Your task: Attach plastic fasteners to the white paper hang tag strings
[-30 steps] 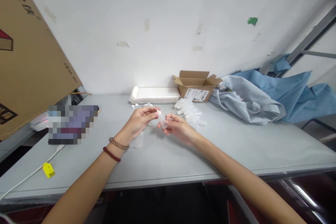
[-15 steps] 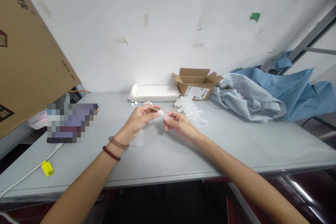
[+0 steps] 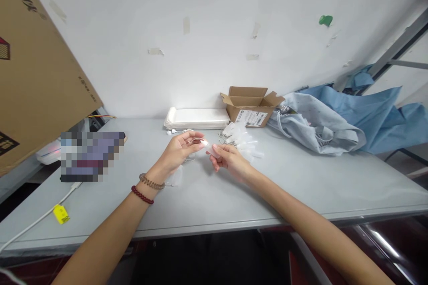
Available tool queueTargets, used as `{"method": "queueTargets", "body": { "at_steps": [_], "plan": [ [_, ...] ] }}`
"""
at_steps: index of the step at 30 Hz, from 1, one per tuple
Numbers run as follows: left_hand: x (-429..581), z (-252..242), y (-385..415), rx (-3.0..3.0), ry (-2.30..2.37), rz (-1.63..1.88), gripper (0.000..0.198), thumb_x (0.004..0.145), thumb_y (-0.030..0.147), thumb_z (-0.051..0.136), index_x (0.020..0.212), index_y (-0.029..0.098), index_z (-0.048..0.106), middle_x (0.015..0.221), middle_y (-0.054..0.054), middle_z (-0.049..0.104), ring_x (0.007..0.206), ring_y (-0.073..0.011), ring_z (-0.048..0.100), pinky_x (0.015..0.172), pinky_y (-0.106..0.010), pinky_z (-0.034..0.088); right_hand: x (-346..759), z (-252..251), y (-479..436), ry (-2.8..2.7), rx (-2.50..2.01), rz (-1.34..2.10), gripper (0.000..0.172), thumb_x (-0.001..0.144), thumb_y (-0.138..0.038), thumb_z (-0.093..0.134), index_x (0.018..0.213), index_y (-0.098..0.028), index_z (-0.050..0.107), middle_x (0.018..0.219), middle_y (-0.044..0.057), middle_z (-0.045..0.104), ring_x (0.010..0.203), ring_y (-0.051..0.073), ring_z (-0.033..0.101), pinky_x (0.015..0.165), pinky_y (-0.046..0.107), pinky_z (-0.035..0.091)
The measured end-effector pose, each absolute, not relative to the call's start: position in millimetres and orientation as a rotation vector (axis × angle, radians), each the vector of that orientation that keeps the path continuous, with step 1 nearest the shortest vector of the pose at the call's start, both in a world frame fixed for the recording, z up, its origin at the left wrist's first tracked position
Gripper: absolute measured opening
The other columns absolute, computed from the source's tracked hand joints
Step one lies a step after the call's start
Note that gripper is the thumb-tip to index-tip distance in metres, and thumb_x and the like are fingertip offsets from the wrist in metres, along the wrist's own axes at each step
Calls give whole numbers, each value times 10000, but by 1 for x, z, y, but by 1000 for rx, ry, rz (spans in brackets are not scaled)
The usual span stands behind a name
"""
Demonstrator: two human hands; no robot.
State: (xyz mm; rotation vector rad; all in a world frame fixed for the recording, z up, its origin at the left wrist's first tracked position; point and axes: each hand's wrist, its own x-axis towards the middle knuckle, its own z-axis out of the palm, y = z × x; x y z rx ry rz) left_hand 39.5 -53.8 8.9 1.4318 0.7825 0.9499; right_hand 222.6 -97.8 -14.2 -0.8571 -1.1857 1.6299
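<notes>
Above the middle of the grey table, my left hand [image 3: 179, 151] is closed in a pinch on a thin white cord [image 3: 197, 139]. The cord's white end meets one end of a small, clear plastic sleeve [image 3: 209, 148]; whether it is inside cannot be made out. My right hand [image 3: 230, 159] grips the other end of that sleeve between thumb and fingers. Beyond my right hand lies a pile of similar clear sleeves [image 3: 245, 142] with thin ends sticking out. Another clear piece [image 3: 176, 177] lies beside my left wrist, partly hidden.
Behind my hands are small white pieces [image 3: 170, 132], a stack of white envelopes [image 3: 200, 118] and an open cardboard box [image 3: 249, 111]. Blue cloth [image 3: 317, 124] lies at right. A blurred-out dark object [image 3: 93, 156], a white cable [image 3: 36, 222] and a large carton [image 3: 40, 71] are at left.
The clear sleeve has turned slightly between my hands, showing more of its flat side. My right fingers have shifted a little on it. My left hand is almost still.
</notes>
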Motion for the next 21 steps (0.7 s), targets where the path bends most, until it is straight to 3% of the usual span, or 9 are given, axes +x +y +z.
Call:
{"method": "queueTargets", "body": {
  "at_steps": [8, 15, 21],
  "plan": [
    [40, 8, -54, 1493, 803, 890, 286, 773, 356, 687, 1000, 184, 654, 949, -55, 647, 935, -188, 583, 867, -323, 423, 222, -12, -99, -1236, -899, 1561, 406, 825, -543, 553, 734, -147, 552, 608, -18, 518, 469, 83, 443, 525, 255, 398],
    [43, 15, -58, 1696, 982, 816, 316, 805, 454, 611, 757, 144, 652, 748, -27, 625, 681, -144, 571, 713, -293, 461, 220, -11, -101, -1415, -1030, 1310, 425, 853, -533, 494, 638, -168, 475, 579, -26, 473, 474, 82, 409, 518, 251, 326],
    [42, 14, -58, 1797, 969, 764, 320, 821, 444, 582, 824, 137, 672, 800, -50, 659, 744, -167, 586, 727, -299, 461, 221, -13, -100, -1464, -1110, 1188, 457, 847, -563, 465, 598, -181, 424, 525, -48, 376, 460, 79, 342, 479, 247, 278]
  ]
}}
